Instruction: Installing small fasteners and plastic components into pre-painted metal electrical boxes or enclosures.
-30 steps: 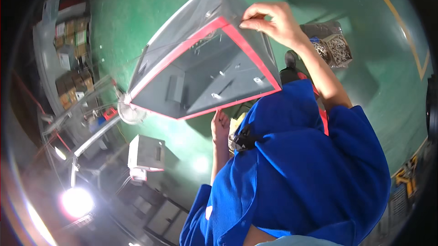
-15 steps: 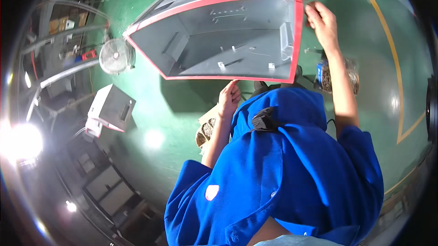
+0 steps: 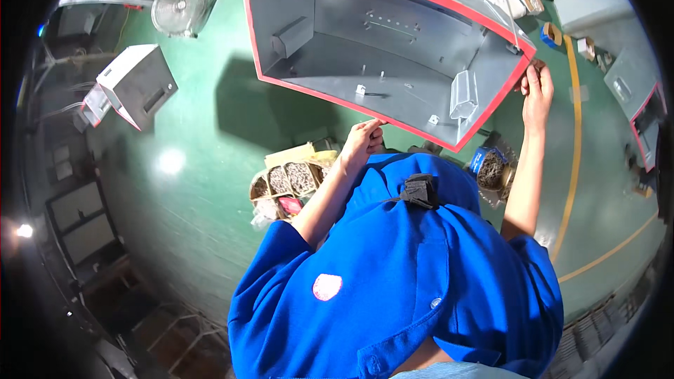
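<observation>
A large grey sheet-metal cabinet with a red rim hangs above the floor, its open side toward me. Thin wires run up from its upper corners. Inside are brackets, small white fittings and a row of holes. My left hand is closed on the lower rim near its middle, thumb and fingertips at the red edge. At the right end, close to the upper corner, my right hand has its fingers curled together against the outer side. What those fingers hold, if anything, is hidden.
Below my left forearm sits a divided box of small fasteners. A blue-labelled tub of fasteners stands by my right forearm. Farther left are a floor fan and a grey-white metal box. Another red-edged cabinet is at the far right.
My view has turned, so the cabinet's lower rim now slants down to the right. My right hand has come closer to the rim. The left hand stays at the lower edge.
</observation>
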Action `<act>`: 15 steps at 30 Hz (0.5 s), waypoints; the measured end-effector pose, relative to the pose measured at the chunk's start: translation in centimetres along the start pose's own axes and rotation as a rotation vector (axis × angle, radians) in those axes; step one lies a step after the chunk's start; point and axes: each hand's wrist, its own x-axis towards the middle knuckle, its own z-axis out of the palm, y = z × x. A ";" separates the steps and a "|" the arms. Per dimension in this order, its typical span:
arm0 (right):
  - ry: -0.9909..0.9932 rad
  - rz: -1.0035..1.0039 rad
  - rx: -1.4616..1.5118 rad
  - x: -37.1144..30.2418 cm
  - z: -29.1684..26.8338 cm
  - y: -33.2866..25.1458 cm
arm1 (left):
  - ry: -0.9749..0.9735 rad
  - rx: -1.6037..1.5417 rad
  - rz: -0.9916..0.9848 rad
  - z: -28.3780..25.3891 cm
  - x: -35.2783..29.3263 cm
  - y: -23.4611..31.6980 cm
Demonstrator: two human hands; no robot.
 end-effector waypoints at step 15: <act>-0.040 0.075 -0.046 1.1 2.2 -1.7 | -0.210 0.059 -0.200 -2.0 -0.2 1.7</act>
